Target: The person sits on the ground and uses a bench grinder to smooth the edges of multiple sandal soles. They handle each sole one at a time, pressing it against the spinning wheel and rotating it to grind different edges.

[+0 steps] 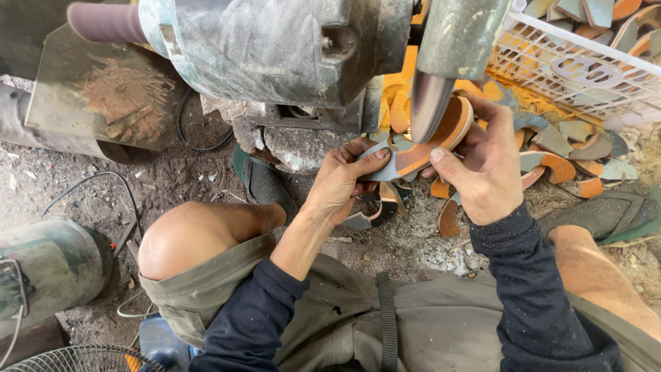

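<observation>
Centrally, a curved orange-and-grey sole piece (420,148) sat pressed edge-on against the spinning grinding wheel (428,103). Left hand (342,180) was clamped on its grey end, thumb on top; right hand (485,165) was closed around the orange end, fingers wrapped behind. Piece looked light, thin and somewhat flexible, likely rubbery foam; best gripped at both ends, clear of the wheel. Motor housing (275,48) loomed above. More cut pieces (564,162) lay heaped on the dirt to the right, below a white plastic basket (585,69) holding others. Knees bare, sandal (613,213) nearby.
</observation>
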